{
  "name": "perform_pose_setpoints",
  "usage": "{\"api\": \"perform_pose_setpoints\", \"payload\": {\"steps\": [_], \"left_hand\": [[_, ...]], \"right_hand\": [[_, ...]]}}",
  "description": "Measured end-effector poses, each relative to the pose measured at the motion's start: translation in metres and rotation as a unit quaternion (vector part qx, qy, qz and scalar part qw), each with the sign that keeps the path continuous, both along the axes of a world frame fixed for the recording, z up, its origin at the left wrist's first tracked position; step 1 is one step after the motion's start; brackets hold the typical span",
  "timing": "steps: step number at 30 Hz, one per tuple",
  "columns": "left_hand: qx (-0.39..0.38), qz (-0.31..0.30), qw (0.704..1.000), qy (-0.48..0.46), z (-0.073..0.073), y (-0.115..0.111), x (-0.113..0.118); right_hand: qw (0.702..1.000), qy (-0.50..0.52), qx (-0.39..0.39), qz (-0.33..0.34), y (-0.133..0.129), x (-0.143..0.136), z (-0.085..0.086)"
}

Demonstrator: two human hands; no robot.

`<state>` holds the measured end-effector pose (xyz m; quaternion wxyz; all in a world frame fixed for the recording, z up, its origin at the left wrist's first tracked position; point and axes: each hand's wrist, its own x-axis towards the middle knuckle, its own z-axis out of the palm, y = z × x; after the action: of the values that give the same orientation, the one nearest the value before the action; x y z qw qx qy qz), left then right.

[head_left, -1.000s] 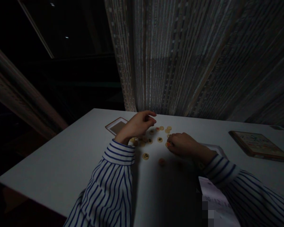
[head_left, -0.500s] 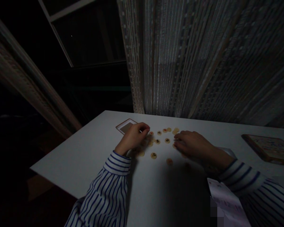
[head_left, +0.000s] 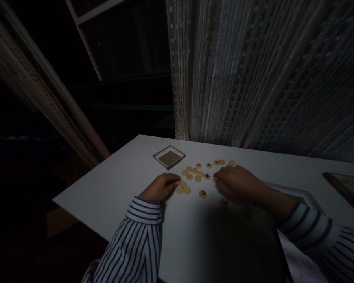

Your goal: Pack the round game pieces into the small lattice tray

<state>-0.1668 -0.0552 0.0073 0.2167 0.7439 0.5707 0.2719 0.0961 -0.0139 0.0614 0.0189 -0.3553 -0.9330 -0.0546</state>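
Note:
Several small round tan discs [head_left: 198,175] lie scattered on a white table [head_left: 115,184]; some carry red or black marks. My left hand [head_left: 161,186] rests low on the table, fingertips curled against the discs at the left of the cluster. Just to the right of the discs lies my right hand [head_left: 238,183], knuckles up, its fingertips touching one of them. One marked disc [head_left: 202,193] sits alone between the two hands. Both arms wear blue-and-white striped sleeves. The light is dim, so I cannot tell whether either hand pinches a disc.
A small square box lid with a brown inside [head_left: 169,157] sits beyond the discs. A flat wooden-framed board [head_left: 346,184] lies at the far right. A white tray edge [head_left: 297,192] shows by my right forearm. A curtain hangs behind the table; the left side drops into darkness.
My left hand came down from a raised position and moved nearer to me, onto the left discs. My right hand stayed by the discs. The view shifted so the table sits further right.

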Motion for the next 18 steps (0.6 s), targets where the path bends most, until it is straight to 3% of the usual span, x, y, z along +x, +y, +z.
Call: {"api": "perform_pose_setpoints", "payload": {"steps": [4,13,18], "left_hand": [[-0.015,-0.013,1.0,-0.008,-0.008,0.003,-0.007],[0.015,-0.042,0.999,0.004,-0.011,0.008,-0.009],[0.013,0.009,1.0,-0.023,-0.017,0.009,-0.012]], "right_hand": [[1.0,-0.012,-0.003,0.004,0.003,-0.011,-0.006],[1.0,-0.013,-0.014,0.022,0.003,-0.03,-0.01],[0.999,0.003,-0.023,0.036,0.0,-0.038,-0.014]]}}
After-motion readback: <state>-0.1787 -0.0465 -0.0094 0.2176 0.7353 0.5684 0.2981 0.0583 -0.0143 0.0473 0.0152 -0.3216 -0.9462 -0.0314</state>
